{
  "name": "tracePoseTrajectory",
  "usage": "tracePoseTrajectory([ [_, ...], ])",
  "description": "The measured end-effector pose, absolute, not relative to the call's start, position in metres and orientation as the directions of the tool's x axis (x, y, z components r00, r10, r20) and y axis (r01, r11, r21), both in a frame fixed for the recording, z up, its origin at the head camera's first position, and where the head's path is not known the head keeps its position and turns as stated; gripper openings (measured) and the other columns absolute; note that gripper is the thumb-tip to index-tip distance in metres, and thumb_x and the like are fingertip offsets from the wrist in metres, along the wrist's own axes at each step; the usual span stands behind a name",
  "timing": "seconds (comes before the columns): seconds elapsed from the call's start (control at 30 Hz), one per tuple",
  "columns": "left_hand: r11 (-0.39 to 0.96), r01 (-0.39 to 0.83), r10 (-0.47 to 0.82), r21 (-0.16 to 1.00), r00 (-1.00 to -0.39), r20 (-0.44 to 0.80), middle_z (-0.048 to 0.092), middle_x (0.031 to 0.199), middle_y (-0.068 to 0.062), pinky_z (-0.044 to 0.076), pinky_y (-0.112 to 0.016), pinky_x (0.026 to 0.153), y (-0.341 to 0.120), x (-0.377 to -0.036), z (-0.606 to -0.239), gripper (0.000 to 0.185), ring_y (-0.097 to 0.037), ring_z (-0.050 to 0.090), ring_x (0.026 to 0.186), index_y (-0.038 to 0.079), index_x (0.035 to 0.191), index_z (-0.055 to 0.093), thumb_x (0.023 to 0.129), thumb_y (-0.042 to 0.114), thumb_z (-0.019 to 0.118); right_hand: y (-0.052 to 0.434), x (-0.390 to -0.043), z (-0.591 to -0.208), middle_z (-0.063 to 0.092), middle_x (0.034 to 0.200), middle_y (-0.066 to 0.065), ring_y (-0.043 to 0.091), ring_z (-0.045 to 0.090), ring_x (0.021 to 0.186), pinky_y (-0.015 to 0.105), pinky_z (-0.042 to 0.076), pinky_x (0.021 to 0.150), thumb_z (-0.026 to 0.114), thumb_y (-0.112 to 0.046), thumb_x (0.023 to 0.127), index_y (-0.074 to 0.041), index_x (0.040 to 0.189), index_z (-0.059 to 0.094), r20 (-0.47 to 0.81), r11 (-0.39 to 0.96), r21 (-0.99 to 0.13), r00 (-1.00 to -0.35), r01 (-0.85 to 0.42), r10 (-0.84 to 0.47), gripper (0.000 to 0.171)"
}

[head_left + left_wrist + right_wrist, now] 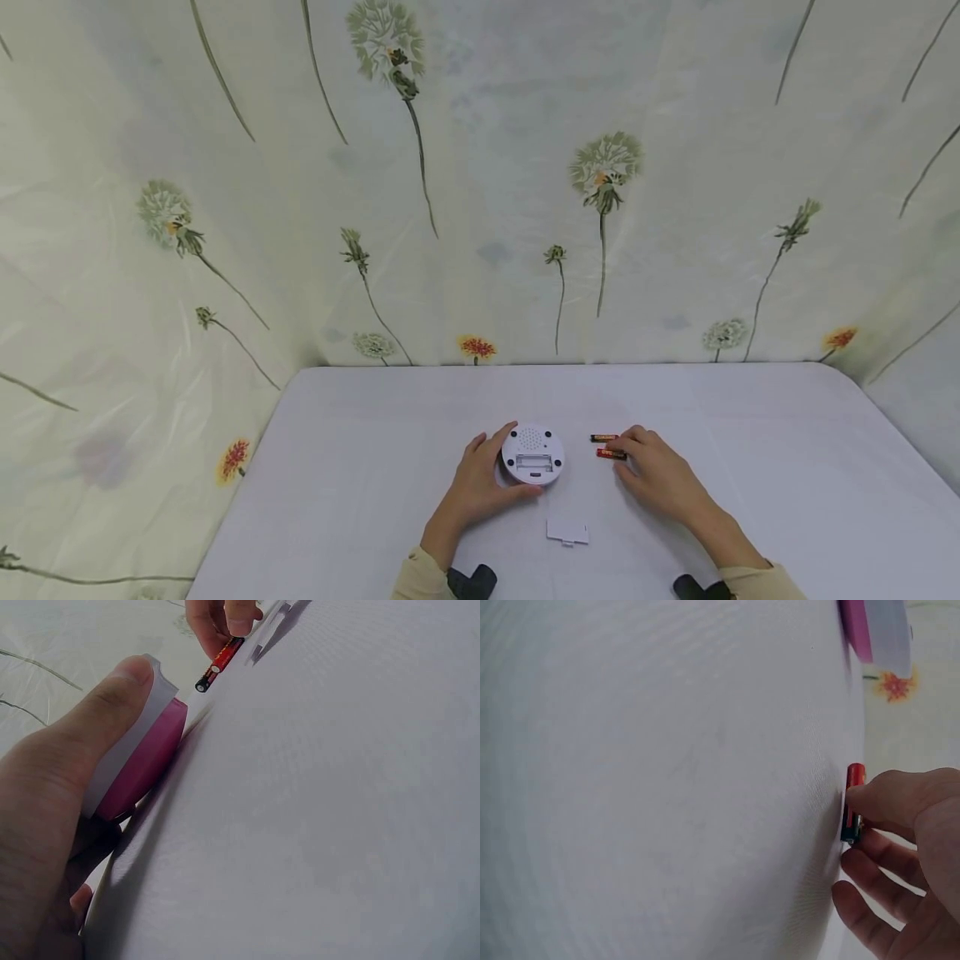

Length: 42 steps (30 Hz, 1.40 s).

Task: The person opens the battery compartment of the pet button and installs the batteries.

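Observation:
A round white device with a pink side lies with its back up. On that back are speaker holes, small dark feet and an uncovered battery compartment with no battery in it. My left hand grips the device's rim between thumb and fingers. To the right, my right hand pinches the nearer red-and-black battery between thumb and finger, at table level. Just beyond it lies a second battery, partly hidden by the fingers.
A small white battery cover with a tab lies on the white-clothed table, nearer than the device and between my forearms. Behind the table's far edge hangs a flower-patterned curtain. Dark wrist mounts show at both sleeves.

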State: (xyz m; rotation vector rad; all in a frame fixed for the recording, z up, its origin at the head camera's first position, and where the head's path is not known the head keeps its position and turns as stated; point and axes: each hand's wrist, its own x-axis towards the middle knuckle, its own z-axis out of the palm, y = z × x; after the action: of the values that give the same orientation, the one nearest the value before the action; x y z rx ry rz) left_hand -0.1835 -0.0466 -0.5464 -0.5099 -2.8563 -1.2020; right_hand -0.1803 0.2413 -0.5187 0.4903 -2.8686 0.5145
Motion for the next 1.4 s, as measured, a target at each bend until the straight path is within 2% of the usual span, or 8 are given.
tracePoseTrajectory([
  [0.23, 0.673, 0.293, 0.298, 0.679, -0.948, 0.114, 0.046, 0.145, 0.006, 0.032, -0.052, 0.112, -0.0465, -0.1847, -0.5469, 0.098, -0.034, 0.032, 0.139, 0.035, 0.146, 0.029, 0.064, 0.070, 0.070, 0.2413, -0.1811, -0.5185, 0.059, 0.091, -0.003, 0.011, 0.053, 0.081, 0.031, 0.048, 0.064, 0.072, -0.010, 0.078, -0.012, 0.100, 0.070, 0.241, 0.884, -0.303, -0.926, -0.356, -0.290, 0.022],
  [0.53, 0.670, 0.313, 0.305, 0.673, -0.943, 0.135, 0.048, 0.144, 0.003, 0.031, -0.052, 0.112, -0.0469, -0.1841, -0.5453, 0.098, -0.034, 0.034, 0.138, 0.032, 0.147, 0.030, 0.065, 0.069, 0.071, 0.2409, -0.1827, -0.5179, 0.056, 0.081, -0.009, 0.001, 0.049, 0.070, 0.026, 0.047, 0.063, 0.073, -0.006, 0.078, -0.016, 0.091, 0.068, 0.239, 0.853, -0.380, -0.929, -0.358, -0.283, 0.017],
  [0.8, 0.665, 0.296, 0.301, 0.686, -0.946, 0.118, 0.048, 0.143, 0.001, 0.032, -0.052, 0.112, -0.0465, -0.1842, -0.5479, 0.099, -0.036, 0.033, 0.138, 0.034, 0.147, 0.030, 0.064, 0.070, 0.070, 0.2405, -0.1798, -0.5166, 0.057, 0.081, -0.009, 0.001, 0.051, 0.070, 0.024, 0.046, 0.059, 0.074, -0.007, 0.078, -0.017, 0.089, 0.067, 0.234, 0.862, -0.355, -0.927, -0.362, -0.293, 0.016],
  [1.13, 0.668, 0.310, 0.305, 0.677, -0.943, 0.131, 0.048, 0.143, 0.003, 0.032, -0.053, 0.111, -0.0462, -0.1848, -0.5474, 0.098, -0.036, 0.034, 0.138, 0.033, 0.147, 0.030, 0.065, 0.070, 0.070, 0.2420, -0.1770, -0.5127, 0.056, 0.081, -0.010, 0.000, 0.047, 0.068, 0.022, 0.043, 0.058, 0.073, -0.007, 0.079, -0.018, 0.090, 0.067, 0.227, 0.852, -0.389, -0.933, -0.350, -0.279, 0.017],
  [1.4, 0.672, 0.327, 0.317, 0.665, -0.938, 0.141, 0.049, 0.143, 0.003, 0.029, -0.049, 0.114, -0.0461, -0.1852, -0.5476, 0.099, -0.030, 0.037, 0.137, 0.030, 0.146, 0.031, 0.065, 0.070, 0.070, 0.2424, -0.1764, -0.5120, 0.054, 0.079, -0.012, -0.001, 0.046, 0.067, 0.019, 0.041, 0.056, 0.071, -0.009, 0.081, -0.018, 0.093, 0.067, 0.222, 0.853, -0.393, -0.936, -0.342, -0.273, 0.016],
])
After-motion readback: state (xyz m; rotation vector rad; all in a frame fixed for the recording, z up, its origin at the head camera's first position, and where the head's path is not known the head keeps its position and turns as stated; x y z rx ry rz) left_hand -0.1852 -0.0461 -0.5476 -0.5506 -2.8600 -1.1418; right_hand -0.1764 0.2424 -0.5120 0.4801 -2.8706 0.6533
